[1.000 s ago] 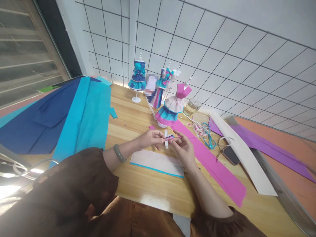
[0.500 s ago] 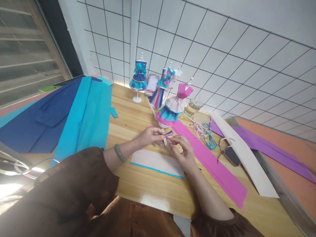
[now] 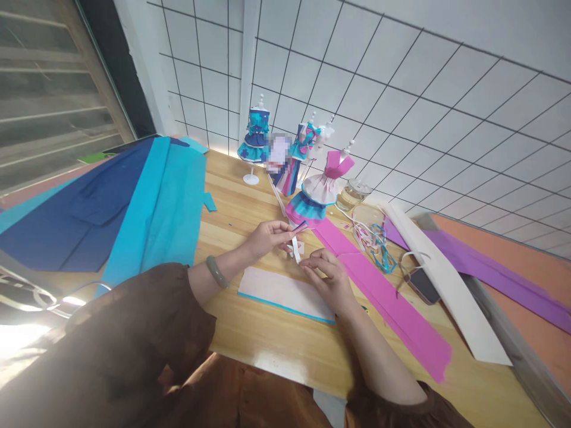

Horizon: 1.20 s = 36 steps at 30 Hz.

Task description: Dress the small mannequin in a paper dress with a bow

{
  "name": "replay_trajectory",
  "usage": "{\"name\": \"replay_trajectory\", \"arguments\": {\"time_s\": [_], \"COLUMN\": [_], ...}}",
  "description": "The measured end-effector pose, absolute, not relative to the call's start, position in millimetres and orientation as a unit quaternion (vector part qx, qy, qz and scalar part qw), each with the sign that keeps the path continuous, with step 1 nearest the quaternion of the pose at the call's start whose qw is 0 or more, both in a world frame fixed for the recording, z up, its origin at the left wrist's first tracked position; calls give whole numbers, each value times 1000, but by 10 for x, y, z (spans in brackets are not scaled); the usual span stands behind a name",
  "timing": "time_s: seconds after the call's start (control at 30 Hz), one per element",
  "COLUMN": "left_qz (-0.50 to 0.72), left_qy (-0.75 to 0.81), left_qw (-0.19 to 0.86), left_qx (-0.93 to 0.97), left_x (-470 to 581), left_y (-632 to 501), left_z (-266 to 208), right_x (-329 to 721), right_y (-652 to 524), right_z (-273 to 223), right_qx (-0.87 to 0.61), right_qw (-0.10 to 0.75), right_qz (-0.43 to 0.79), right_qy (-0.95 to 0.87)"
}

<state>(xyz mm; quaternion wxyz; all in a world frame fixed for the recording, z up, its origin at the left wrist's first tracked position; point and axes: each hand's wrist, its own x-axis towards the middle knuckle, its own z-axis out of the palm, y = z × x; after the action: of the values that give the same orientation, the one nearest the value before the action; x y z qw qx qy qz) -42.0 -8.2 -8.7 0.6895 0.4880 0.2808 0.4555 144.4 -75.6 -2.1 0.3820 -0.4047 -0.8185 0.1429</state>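
My left hand (image 3: 270, 238) is closed in a pinch on a small folded piece with blue and pink stripes (image 3: 300, 227), cloth or crepe paper, I cannot tell which. From it a narrow white strip (image 3: 295, 249) runs down towards me. Thumb and finger of my right hand (image 3: 329, 274) pinch the strip's lower end. Below both hands lies a pale pink sheet with a blue edge (image 3: 285, 292), flat on the wooden table (image 3: 276, 342).
Small dress forms in paper-like dresses (image 3: 312, 196) stand at the back, beside a glass jar (image 3: 354, 193). Blue sheets (image 3: 173, 202) lie left. On the right are a pink strip (image 3: 392, 303), a white strip (image 3: 450, 285), tangled ribbons (image 3: 381, 252) and a dark phone-like object (image 3: 423, 284).
My right hand has moved down, away from the striped piece, and the white strip now shows stretched between the hands. My left hand has risen slightly. The view has shifted a little.
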Motion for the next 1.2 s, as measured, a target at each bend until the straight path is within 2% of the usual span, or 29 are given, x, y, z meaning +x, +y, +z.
{"name": "replay_trajectory", "arguments": {"time_s": [0.3,0.67,1.0,1.2], "left_qz": [521,559,543,511], "left_qy": [283,251,227,217], "left_qw": [682,728,771,803], "left_qx": [428,308,244,217], "left_x": [-521,-637,-627,-621], "left_y": [37,216,233,205], "left_z": [-103,-164,-167,-150], "right_x": [1425,1489,1518,1495], "right_y": [-766,-742,-718,-749], "right_z": [7,-8,-14,47], "right_qx": [-391,-419,-422,-435], "right_qw": [373,374,425,486], "right_qz": [155,153,142,155], "right_qy": [-827,-813,-788,-742]}}
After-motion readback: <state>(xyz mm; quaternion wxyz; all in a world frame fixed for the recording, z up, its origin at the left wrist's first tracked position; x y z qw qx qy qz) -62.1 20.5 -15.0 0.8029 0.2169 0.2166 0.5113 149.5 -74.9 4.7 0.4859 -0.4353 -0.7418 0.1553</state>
